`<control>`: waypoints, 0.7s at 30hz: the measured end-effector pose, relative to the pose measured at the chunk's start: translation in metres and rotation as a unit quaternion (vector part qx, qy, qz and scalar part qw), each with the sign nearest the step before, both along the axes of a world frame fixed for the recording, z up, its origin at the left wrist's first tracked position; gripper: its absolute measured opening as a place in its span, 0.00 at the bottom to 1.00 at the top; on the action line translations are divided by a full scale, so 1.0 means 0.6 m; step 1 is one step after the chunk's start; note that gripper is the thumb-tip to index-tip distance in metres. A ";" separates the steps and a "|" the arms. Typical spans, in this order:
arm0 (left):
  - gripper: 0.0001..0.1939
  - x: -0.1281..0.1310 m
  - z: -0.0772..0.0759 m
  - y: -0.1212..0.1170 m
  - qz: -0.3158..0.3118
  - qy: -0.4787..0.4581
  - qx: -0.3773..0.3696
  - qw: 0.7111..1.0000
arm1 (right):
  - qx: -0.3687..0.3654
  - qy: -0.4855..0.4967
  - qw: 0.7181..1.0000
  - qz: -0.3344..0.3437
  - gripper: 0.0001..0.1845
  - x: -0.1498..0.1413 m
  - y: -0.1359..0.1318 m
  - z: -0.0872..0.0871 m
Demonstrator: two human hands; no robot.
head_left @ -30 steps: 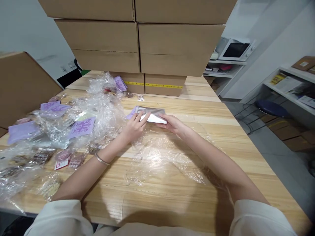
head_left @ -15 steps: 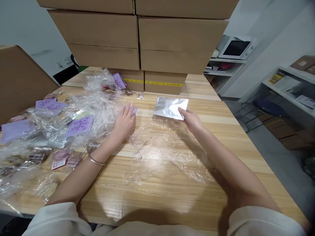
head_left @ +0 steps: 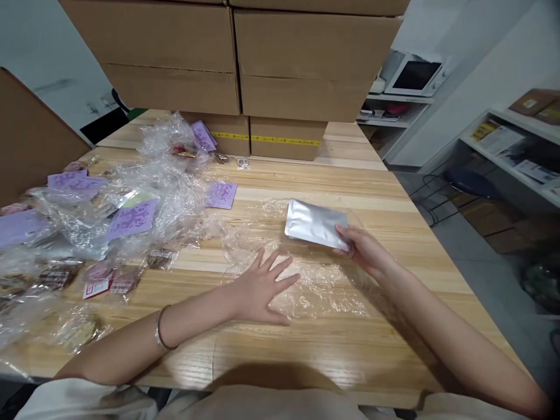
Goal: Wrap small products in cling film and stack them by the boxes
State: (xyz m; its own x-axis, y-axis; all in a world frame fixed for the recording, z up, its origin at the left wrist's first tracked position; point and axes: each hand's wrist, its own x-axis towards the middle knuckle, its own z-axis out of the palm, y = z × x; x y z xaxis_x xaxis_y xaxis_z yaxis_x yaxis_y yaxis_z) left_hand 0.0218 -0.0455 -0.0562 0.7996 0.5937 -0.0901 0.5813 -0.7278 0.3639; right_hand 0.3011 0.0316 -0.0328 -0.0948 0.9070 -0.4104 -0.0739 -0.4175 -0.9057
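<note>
My right hand (head_left: 361,245) grips the right end of a silver foil pouch (head_left: 315,223), held a little above the table. My left hand (head_left: 266,289) is spread with its fingers apart over a crumpled sheet of clear plastic film (head_left: 321,291) that lies flat on the wood. Whether the palm presses on the film I cannot tell. Beyond the left hand, a purple patterned card (head_left: 221,195) lies at the edge of a heap of clear plastic wrappers (head_left: 175,195).
More purple cards (head_left: 132,219) and small wrapped packets (head_left: 59,274) lie among the wrappers on the left. Stacked cardboard boxes (head_left: 301,64) stand at the back of the wooden table (head_left: 371,350). Another box (head_left: 32,131) rises at the left edge. To the right are shelves and a microwave (head_left: 413,76).
My left hand has left the purple card and moved right and nearer me, its fingers now spread over the film. The foil pouch in my right hand has come lower and tilted.
</note>
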 end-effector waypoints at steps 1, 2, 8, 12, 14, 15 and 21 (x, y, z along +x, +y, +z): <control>0.48 -0.007 -0.001 0.004 -0.008 -0.004 0.000 1.000 | -0.016 0.000 1.000 0.020 0.09 -0.005 -0.008 -0.004; 0.46 -0.014 0.000 0.008 -0.015 -0.008 0.000 1.000 | -0.029 0.002 0.999 0.035 0.09 -0.010 -0.016 -0.008; 0.40 -0.055 0.013 0.027 -0.047 -0.020 -0.004 0.999 | -0.036 0.033 0.996 0.079 0.16 -0.037 -0.042 -0.034; 0.30 -0.087 0.036 0.035 -0.048 -0.049 -0.057 0.996 | -0.020 0.012 0.992 0.120 0.21 -0.025 -0.049 -0.043; 0.16 -0.101 0.044 0.045 -0.025 -0.079 -0.105 0.991 | -0.004 0.000 0.988 0.156 0.24 -0.018 -0.054 -0.043; 0.11 -0.106 0.046 0.052 0.000 -0.095 -0.126 0.988 | 0.006 -0.006 0.985 0.172 0.26 -0.015 -0.058 -0.043; 0.15 -0.101 0.023 0.092 0.177 -0.130 -0.039 0.975 | 0.072 -0.077 0.976 0.189 0.26 -0.031 -0.077 -0.045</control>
State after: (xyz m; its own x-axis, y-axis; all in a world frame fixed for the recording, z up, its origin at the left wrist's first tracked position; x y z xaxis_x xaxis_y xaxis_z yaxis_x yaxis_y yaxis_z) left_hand -0.0387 0.0096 -0.0423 0.5480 0.8358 0.0327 0.6719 -0.4632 0.5779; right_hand 0.2826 -0.0145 -0.0599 -0.3818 0.8680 -0.3174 0.2028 -0.2564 -0.9451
